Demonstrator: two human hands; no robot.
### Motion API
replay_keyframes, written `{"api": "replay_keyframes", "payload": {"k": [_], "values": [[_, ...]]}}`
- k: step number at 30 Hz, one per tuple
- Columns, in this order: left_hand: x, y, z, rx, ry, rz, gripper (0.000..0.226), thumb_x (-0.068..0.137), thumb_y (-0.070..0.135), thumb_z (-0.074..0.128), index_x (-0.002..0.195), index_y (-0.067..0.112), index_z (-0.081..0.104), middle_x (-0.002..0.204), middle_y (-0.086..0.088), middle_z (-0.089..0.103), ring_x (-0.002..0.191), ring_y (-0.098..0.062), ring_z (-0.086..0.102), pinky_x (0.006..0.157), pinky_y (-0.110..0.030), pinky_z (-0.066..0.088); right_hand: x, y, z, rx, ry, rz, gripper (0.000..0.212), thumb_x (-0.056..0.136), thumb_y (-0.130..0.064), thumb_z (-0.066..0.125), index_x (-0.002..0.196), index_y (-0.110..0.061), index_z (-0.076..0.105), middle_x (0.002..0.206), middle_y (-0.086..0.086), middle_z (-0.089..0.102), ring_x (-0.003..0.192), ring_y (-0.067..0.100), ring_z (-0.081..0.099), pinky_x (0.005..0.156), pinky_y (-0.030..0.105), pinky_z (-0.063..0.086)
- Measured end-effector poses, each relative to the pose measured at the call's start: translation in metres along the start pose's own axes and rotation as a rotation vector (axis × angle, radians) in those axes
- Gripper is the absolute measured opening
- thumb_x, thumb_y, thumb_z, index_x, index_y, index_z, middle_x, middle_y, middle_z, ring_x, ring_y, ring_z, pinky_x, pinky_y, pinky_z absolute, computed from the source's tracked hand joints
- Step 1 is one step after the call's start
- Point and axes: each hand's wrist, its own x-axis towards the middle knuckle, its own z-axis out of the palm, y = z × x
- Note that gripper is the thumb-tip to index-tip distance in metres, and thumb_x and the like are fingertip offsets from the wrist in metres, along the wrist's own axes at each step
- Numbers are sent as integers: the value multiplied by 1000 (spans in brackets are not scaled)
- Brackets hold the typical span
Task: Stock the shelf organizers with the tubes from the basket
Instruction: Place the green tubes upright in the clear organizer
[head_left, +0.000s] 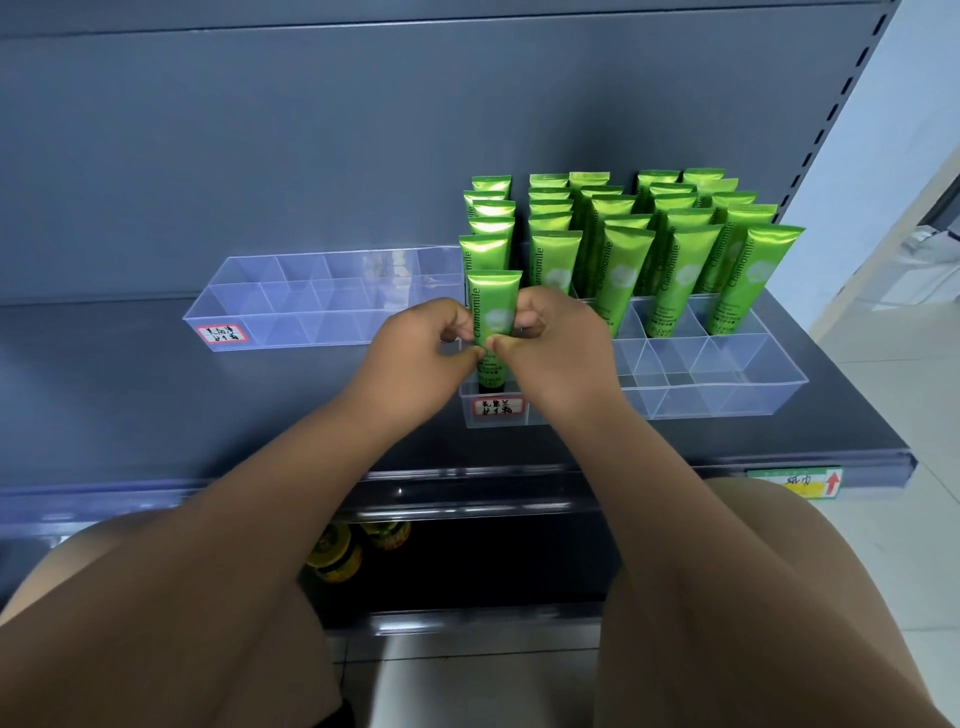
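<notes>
My left hand (415, 353) and right hand (550, 348) both pinch a glossy green tube (493, 306), which stands upright in the front left slot of the clear plastic organizer (727, 395); my fingers hide its lower sides, and rows of crimped tubes (623, 249) fill the slots behind

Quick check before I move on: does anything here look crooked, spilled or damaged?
Nothing stands out. The green tubes stand cap down in tidy rows in the right organizer. The tube pinched by the left hand and right hand is upright. The left organizer looks intact, and no spill or damage shows.
</notes>
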Motion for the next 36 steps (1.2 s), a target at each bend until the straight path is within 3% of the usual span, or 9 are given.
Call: {"api": "replay_keyframes", "payload": {"k": [7, 11, 20, 24, 28, 32, 36], "values": [[-2, 3, -1, 10, -3, -27, 24, 85, 7, 77, 83, 24, 61, 83, 20, 61, 85, 3, 58, 70, 2, 35, -6, -5, -3, 32, -23, 21, 23, 79, -3, 72, 94, -20, 69, 86, -6, 73, 84, 12, 70, 80, 43, 59], [-2, 4, -2, 26, 0, -44, 21, 85, 10, 77, 84, 24, 62, 85, 18, 62, 90, -7, 61, 69, 1, 36, -10, -10, -5, 48, -29, 42, 27, 80, -1, 71, 98, -21, 69, 88, -8, 72, 84, 10, 69, 81, 40, 59], [-6, 9, -4, 26, -15, -108, 15, 87, 15, 78, 91, 18, 64, 92, 12, 64, 95, -10, 62, 72, 0, 36, -16, -16, -11, -8, -13, 57, 26, 83, -8, 69, 107, -18, 65, 99, -5, 69, 92, 19, 66, 85, 43, 57], [-15, 16, -10, 126, 30, -155, 18, 93, 30, 71, 103, 16, 67, 105, 5, 68, 104, -17, 61, 88, -29, 50, -26, -23, -18, -109, 41, 56, 43, 90, -14, 63, 131, -21, 58, 114, -4, 63, 101, 20, 63, 85, 38, 55], [-32, 28, -23, 305, 57, -184, 44, 99, 44, 58, 131, 13, 62, 132, -3, 64, 128, -25, 52, 99, -36, 44, -44, -36, -17, -330, 184, -83, 46, 95, -20, 58, 139, -11, 50, 126, 9, 59, 110, 32, 57, 84, 38, 47], [-46, 31, -39, 695, 70, -92, 61, 101, 57, 34, 137, 12, 55, 140, -8, 59, 139, -31, 45, 121, -52, 24, -57, -52, -10, -392, 282, -240, 51, 95, -26, 58, 142, -7, 49, 137, 8, 55, 128, 30, 49, 100, 42, 47], [-67, 31, -71, 854, 110, -101, 78, 97, 63, 19, 148, 11, 47, 157, -10, 45, 150, -33, 32, 123, -57, 18, -65, -75, 1, -392, 211, -391, 53, 98, -34, 54, 145, -10, 49, 147, 6, 51, 143, 27, 39, 116, 44, 36]]}}
